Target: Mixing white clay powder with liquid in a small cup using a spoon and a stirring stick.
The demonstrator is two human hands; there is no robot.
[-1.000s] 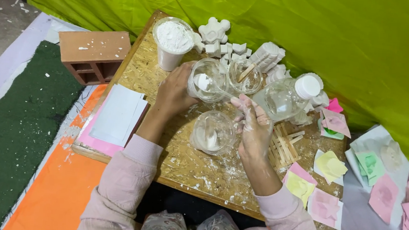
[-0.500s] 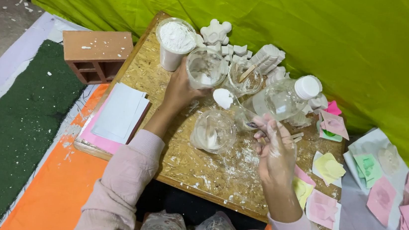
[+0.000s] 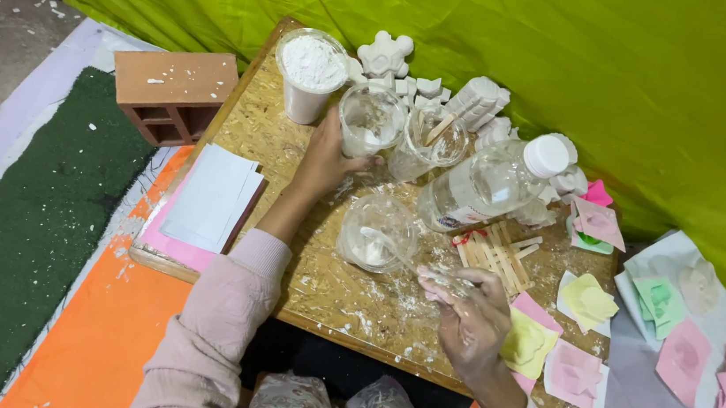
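Observation:
My left hand (image 3: pixel 325 158) is wrapped around a clear plastic cup (image 3: pixel 370 120) with white residue, standing on the chipboard table (image 3: pixel 283 116). My right hand (image 3: pixel 469 316), dusted white, grips the handle of a white plastic spoon (image 3: pixel 390 244). The spoon's bowl rests inside a second clear cup (image 3: pixel 377 232) that holds a little white paste in front of me. A third clear cup (image 3: pixel 430 139) with a wooden stick in it stands just right of the held cup.
A cup of white powder (image 3: pixel 311 73) stands at the back left, white cast figures (image 3: pixel 432 85) behind it. A clear bottle (image 3: pixel 494 183) lies tilted beside loose wooden sticks (image 3: pixel 496 252). Coloured moulds (image 3: pixel 586 298) crowd the right, a brick (image 3: pixel 174 93) and white sheets (image 3: pixel 211 194) the left.
My right hand drew back from the cups toward the table's near edge, spoon handle in it. My left hand shifted to the far clear cup.

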